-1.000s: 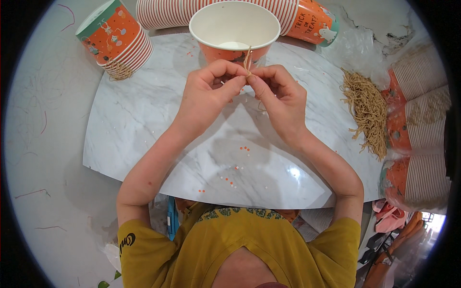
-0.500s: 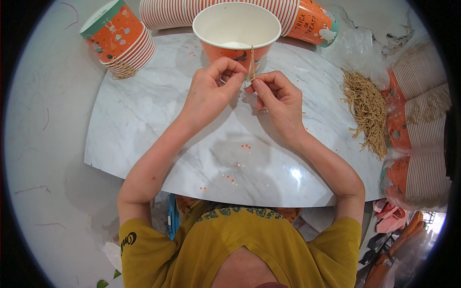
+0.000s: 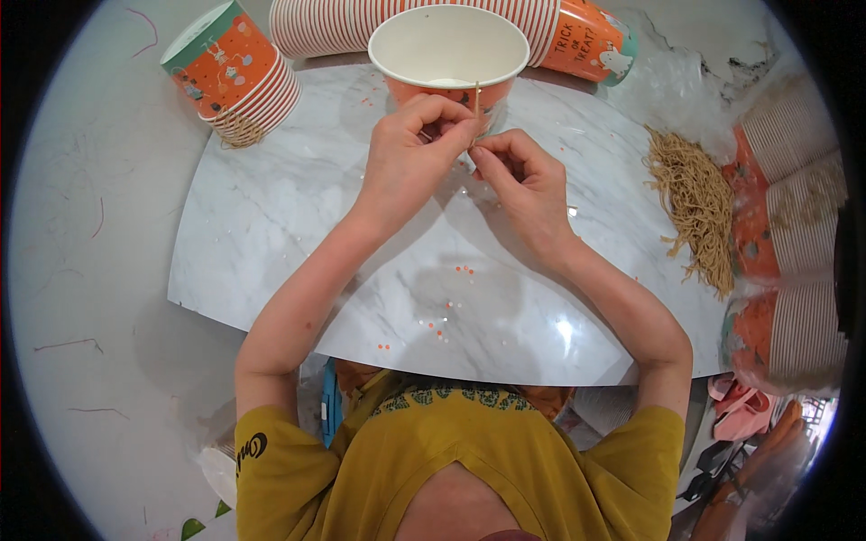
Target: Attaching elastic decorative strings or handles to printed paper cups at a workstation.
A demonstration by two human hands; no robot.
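Observation:
An orange paper bucket [image 3: 406,88] with a white inside stands upright at the far side of the table. From its near rim a tan cord [image 3: 477,97] runs down to my fingers. My left hand [image 3: 417,153] pinches this cord just in front of the bucket, its fingertips covering part of it. Close below, the thumb and forefinger of my right hand [image 3: 525,185] are pressed together at the cord's lower part. The two hands nearly touch, and whatever knot or end lies between them is too small to make out.
Back left, a stack of orange buckets [image 3: 236,68] has tan cords at its lower end. A long row of nested buckets [image 3: 582,41] lies behind. Right of my hands is a heap of tan cords [image 3: 693,203], beside plastic-wrapped bucket stacks [image 3: 794,230]. Small paper dots dot the marble-patterned table [image 3: 271,252].
My left hand has shifted right and its fingertips now pinch the cord above my right fingers. The cord at the rim looks narrower. The whole view has moved slightly.

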